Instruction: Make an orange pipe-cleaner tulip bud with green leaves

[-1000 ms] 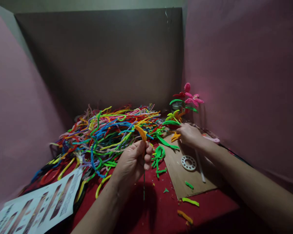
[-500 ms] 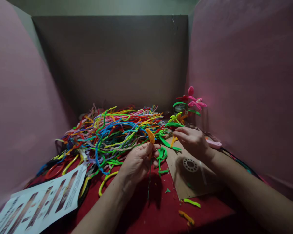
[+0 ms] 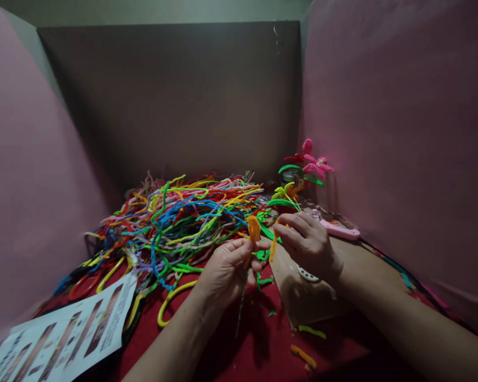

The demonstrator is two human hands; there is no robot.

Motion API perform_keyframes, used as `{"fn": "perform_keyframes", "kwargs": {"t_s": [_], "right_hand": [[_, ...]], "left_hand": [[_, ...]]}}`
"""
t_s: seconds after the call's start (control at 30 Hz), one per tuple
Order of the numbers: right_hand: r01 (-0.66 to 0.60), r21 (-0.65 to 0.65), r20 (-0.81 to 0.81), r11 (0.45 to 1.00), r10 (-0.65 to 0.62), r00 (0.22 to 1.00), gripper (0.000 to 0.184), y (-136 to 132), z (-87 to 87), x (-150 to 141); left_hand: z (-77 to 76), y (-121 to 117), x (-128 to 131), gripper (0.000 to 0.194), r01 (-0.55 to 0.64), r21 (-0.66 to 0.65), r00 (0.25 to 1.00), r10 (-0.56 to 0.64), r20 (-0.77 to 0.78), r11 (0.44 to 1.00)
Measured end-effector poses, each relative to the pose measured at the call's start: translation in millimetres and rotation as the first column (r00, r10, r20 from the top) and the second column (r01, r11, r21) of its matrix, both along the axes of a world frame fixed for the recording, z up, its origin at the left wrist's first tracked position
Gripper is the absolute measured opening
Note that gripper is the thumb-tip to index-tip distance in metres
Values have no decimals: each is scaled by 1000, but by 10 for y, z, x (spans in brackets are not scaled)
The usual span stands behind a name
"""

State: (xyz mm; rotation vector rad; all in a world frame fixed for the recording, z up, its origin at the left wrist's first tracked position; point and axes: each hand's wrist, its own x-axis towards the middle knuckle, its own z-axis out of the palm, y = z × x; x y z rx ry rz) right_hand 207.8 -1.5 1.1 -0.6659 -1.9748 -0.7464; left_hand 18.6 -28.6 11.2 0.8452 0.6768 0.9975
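Note:
My left hand [image 3: 230, 268] pinches an orange pipe-cleaner petal [image 3: 254, 229] by its base, just below the shaped loop. A thin dark green stem [image 3: 241, 310] hangs down beneath these fingers. To its right, my right hand [image 3: 308, 243] is closed on a short orange pipe cleaner [image 3: 273, 246], whose free end points downward. A small gap lies between the two orange pieces. Green pipe-cleaner pieces [image 3: 263, 257] lie on the table behind my left fingertips.
A heap of multicoloured pipe cleaners [image 3: 191, 212] fills the back. Pipe-cleaner flowers [image 3: 317, 165] stand at back right, near a pink glue gun [image 3: 340, 231]. Brown cardboard [image 3: 302, 305] lies under my right hand. A printed sheet [image 3: 69, 334] is at left. Orange [image 3: 303, 356] and yellow-green scraps [image 3: 312, 332] lie in front.
My right hand has come down and left with the short orange pipe cleaner, nearer my left hand. The petal in my left hand has turned and shifted slightly right.

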Motion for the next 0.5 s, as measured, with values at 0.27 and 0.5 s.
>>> {"fn": "perform_keyframes", "kwargs": {"t_s": [0.27, 0.5], "right_hand": [[102, -551, 88, 828, -64, 994, 26, 91, -54, 118], [-722, -581, -728, 375, 157, 667, 26, -189, 161, -88]], "left_hand": [[26, -32, 47, 16, -86, 118, 994, 92, -54, 989], [21, -63, 72, 18, -110, 108, 987, 122, -109, 988]]}}
